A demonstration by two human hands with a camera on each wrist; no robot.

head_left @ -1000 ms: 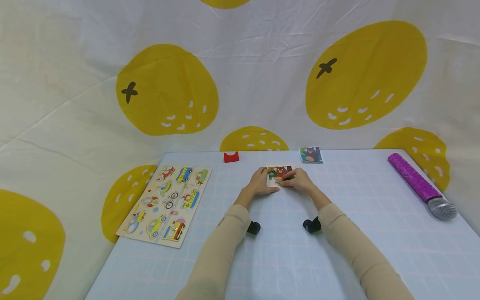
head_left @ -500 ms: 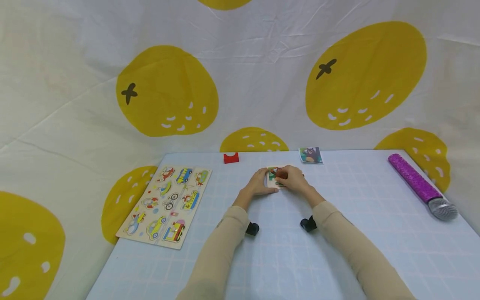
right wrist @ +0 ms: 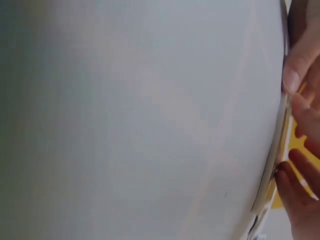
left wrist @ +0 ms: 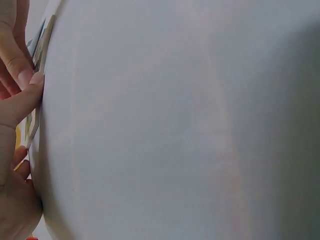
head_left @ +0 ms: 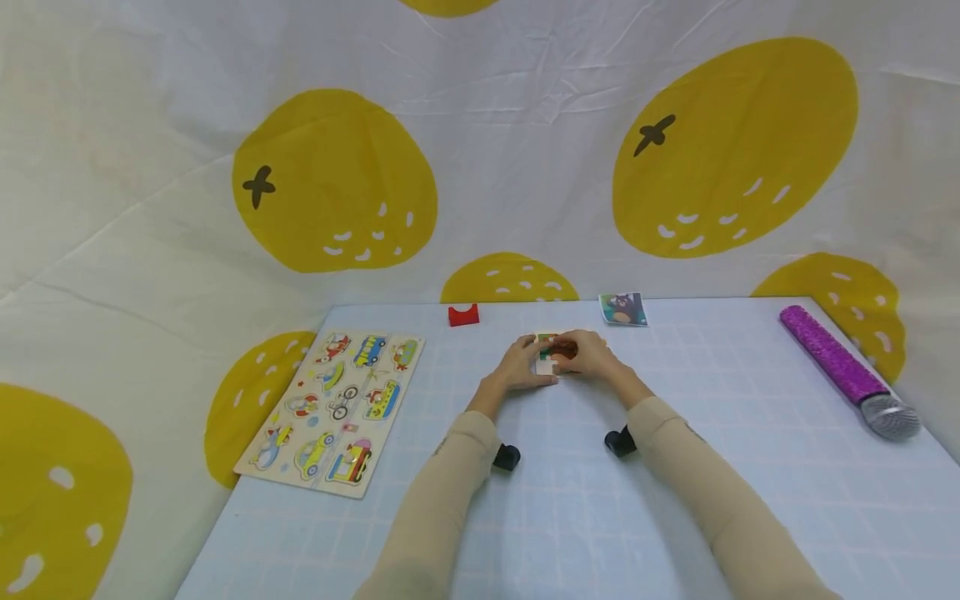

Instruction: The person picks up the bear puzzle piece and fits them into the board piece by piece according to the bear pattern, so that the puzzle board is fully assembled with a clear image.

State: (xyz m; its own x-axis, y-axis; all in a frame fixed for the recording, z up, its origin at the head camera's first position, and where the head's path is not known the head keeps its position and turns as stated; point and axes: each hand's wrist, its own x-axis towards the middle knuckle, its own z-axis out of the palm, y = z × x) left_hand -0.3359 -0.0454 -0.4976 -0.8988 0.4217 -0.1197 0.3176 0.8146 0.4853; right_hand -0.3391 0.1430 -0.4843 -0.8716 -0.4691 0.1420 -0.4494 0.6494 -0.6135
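A small jigsaw puzzle board (head_left: 545, 367) with a brown bear picture lies flat on the table in the head view, its lower left part pale. My left hand (head_left: 519, 365) grips its left side, thumb at the near edge and fingers on the far side. Over the right half, my right hand (head_left: 592, 354) has its fingertips bunched, pinching what looks like a puzzle piece mostly covered by the fingers. Both wrist views catch only the board's thin edge (left wrist: 46, 42), with fingers touching it.
A printed bear card (head_left: 623, 309) lies behind to the right, and a red block with a notch (head_left: 463, 315) behind to the left. A wooden vehicle puzzle (head_left: 330, 412) occupies the left side. A purple glitter microphone (head_left: 840, 362) lies at the right.
My right hand has shifted slightly up over the puzzle, covering more of the bear. The pale lower left patch shows differently around its fingertips. The left hand stays in place.
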